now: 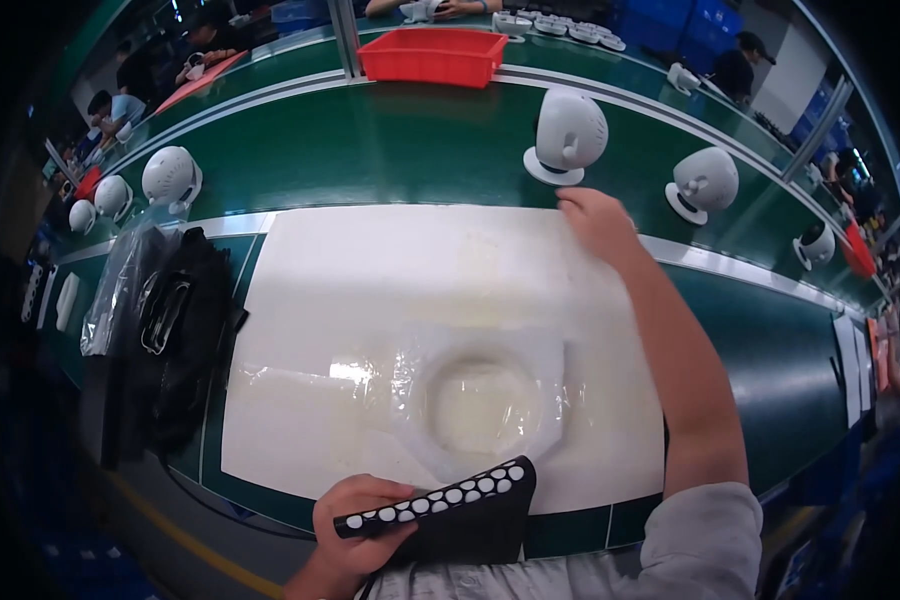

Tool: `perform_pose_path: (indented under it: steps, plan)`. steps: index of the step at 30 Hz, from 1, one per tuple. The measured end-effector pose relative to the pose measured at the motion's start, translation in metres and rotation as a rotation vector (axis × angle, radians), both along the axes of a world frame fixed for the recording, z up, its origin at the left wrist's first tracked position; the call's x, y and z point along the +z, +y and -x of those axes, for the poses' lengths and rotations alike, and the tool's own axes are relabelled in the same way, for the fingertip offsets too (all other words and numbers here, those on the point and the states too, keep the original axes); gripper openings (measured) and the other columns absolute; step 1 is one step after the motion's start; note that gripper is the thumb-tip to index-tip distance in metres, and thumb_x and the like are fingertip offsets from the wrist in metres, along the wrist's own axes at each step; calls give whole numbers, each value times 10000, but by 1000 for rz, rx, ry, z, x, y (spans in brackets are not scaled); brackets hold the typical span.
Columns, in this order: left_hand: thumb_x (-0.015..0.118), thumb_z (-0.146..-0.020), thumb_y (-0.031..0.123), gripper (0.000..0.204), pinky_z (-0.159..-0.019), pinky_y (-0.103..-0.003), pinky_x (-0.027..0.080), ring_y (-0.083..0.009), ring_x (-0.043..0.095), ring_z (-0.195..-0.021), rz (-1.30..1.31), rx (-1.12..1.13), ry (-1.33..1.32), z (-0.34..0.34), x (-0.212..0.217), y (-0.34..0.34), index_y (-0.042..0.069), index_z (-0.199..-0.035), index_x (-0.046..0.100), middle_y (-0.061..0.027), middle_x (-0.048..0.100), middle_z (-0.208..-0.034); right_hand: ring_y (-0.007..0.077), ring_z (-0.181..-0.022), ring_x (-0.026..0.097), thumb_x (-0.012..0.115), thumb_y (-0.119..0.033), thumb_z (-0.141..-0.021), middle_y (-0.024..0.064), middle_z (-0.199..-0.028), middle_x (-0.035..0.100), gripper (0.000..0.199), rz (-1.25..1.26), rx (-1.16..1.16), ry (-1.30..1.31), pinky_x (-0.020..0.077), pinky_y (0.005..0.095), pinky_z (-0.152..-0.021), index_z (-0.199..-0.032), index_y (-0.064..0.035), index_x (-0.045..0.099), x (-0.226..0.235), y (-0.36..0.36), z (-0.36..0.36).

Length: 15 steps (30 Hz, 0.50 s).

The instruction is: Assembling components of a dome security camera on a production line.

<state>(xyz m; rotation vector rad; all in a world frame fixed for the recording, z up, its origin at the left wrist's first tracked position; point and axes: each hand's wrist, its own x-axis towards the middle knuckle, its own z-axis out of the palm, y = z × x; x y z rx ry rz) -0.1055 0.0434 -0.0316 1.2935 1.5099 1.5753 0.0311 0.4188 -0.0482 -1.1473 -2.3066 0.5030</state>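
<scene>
Head view looks down on a white mat (pixel 370 300) laid over a green workbench (pixel 410 150). The left hand (pixel 355 520) sits at the near edge of the mat, its fingers curled closed around the end of a black strip dotted with white round stickers (pixel 440 495); the strip slants up to the right from the hand and lies over the mat's near edge. The right hand (pixel 595 222) is stretched far forward to the mat's far edge, just below the base of a white round device (pixel 567 135) that stands on the green belt. Its fingers are bent and hold nothing; whether the fingertips touch the device's base cannot be told. In the middle of the mat, between the two hands, lies a clear plastic bag (pixel 480 400) with a round hollow shape showing through it. A second white round device (pixel 705 183) stands further right on the belt, a third (pixel 815 245) beyond it, and more of the same (pixel 170 178) stand on the left. A red bin (pixel 433 55) rests at the far side of the bench. To the left of the mat lies a heap of black bags (pixel 175 340) with clear wrapping (pixel 110 290) beside it. Other people work along the far side.
</scene>
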Motion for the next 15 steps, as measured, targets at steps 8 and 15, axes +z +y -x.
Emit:
perform_pose_path:
  steps: [8, 15]
  plan:
    - [662, -547, -12, 246, -620, -249, 420, -176, 555, -671, 7, 42, 60, 4, -2, -2, -23, -781, 588, -109, 591, -769, 252, -1012, 437, 577, -234, -745, 72, -1012, 523, 311, -523, -301, -67, 318, 402, -851, -1018, -93, 525, -25, 35, 25]
    - [656, -607, -65, 232, -609, -243, 428, -167, 556, -692, -83, 57, 25, 6, -13, -4, -16, -821, 583, -111, 582, -786, 166, -687, 515, 525, -157, -821, 69, -740, 549, 142, -383, -51, 653, 384, 239, -628, -850, -20, 544, 31, -58, -4]
